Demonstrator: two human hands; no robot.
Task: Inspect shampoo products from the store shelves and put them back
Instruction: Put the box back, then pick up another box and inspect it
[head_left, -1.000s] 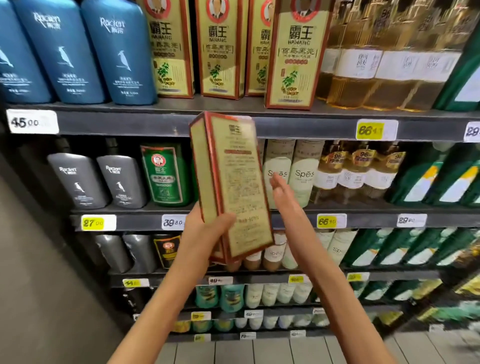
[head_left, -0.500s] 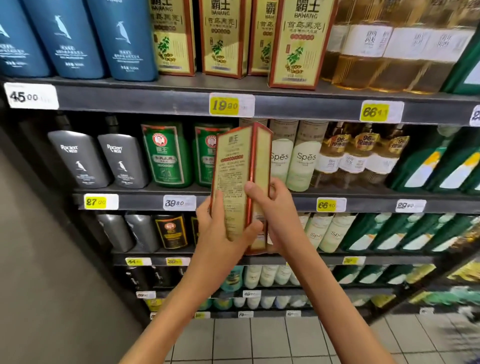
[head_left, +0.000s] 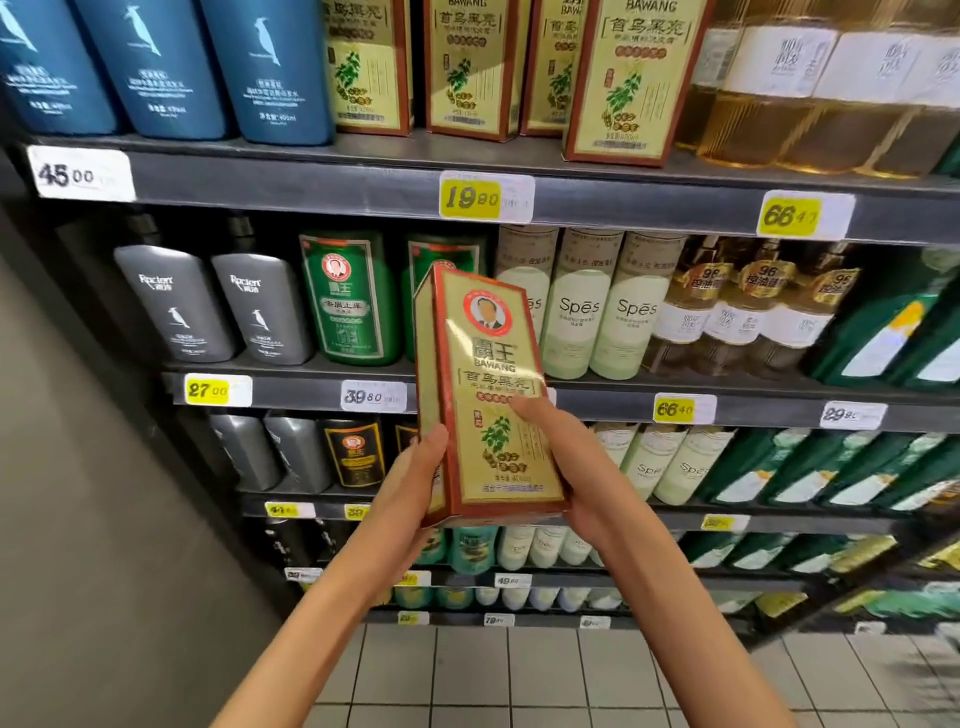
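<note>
Before stocked shelves (head_left: 519, 187), both hands' fingers (head_left: 530, 410) pinch the upright shampoo box (head_left: 488, 395).

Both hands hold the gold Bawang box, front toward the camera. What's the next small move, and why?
Probably lift the Bawang box toward the top shelf. Its front label faces the camera, so inspection looks about done, and matching Bawang boxes stand up there above the 19.80 tag. The left hand and right hand both grip its lower half, so it can rise as held.

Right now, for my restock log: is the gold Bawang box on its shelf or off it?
Off. The left hand and right hand hold the box before the shelves.
</note>
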